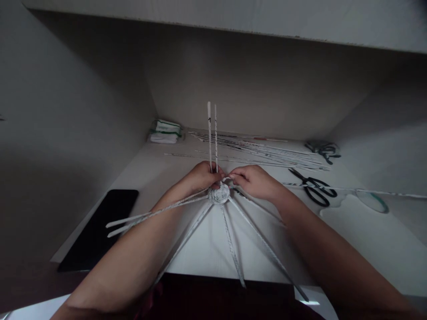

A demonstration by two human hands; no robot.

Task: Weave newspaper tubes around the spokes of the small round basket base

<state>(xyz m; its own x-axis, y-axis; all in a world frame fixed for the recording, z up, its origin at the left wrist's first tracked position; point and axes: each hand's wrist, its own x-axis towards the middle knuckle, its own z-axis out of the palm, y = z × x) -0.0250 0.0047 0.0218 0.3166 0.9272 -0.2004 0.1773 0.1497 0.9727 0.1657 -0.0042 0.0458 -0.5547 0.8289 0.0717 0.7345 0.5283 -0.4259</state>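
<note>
Two bare forearms (333, 253) reach forward from the lower corners and converge over a white counter (200, 262). The left grip (200, 178) turns inward, thumb and fingers closed on the far edge of a small woven paper disc (219, 195) — it sits just below and between both grips, its spokes (267, 245) fanning toward the body. The right grip (256, 180), knuckles up, pinches a thin paper strand (227, 178) at the rim. Black-handled scissors (315, 189) lie right of the right grip.
</note>
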